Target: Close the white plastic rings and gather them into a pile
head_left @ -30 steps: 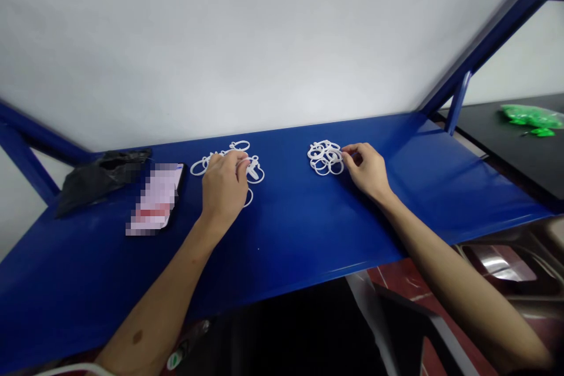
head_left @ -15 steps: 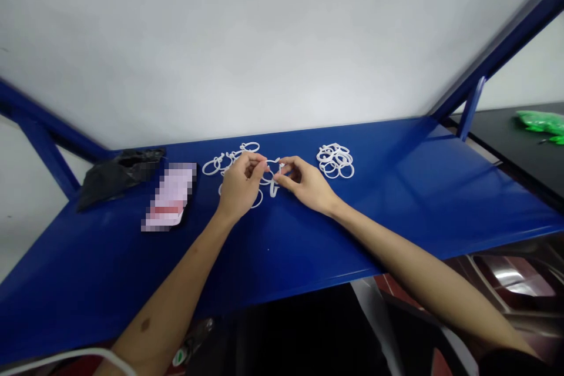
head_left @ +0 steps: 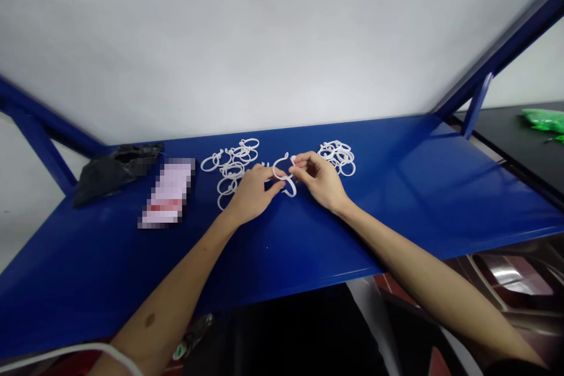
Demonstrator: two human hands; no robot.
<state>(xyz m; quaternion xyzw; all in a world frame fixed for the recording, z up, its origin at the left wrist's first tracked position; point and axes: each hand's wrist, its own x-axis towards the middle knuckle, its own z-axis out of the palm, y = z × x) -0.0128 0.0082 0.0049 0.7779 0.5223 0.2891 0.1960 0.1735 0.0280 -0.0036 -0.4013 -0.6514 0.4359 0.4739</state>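
Note:
A white plastic ring (head_left: pixel 274 168), gapped at its top, is held up between my two hands. My right hand (head_left: pixel 324 181) pinches its right end with thumb and fingertips. The thumb and forefinger of my left hand (head_left: pixel 253 192) close on its lower left side. A second white ring (head_left: pixel 294 187) hangs just below, looped through or against the first; I cannot tell which. Left of my left hand lies a spread of similar rings (head_left: pixel 231 170), partly hidden by that hand. Behind my right hand is a tighter pile of white rings (head_left: pixel 346 158).
A phone (head_left: pixel 170 194), its screen blurred, lies on the blue shelf (head_left: pixel 308 252) at left. Beside it is a crumpled black plastic bag (head_left: pixel 114 176). Blue braces (head_left: pixel 478 106) rise at both ends, before a pale wall. A green bag (head_left: pixel 544 119) sits far right.
Both hands have shifted right with the held ring, which now shows a wide gap. The second ring hangs lower right. More of the left spread of rings is uncovered.

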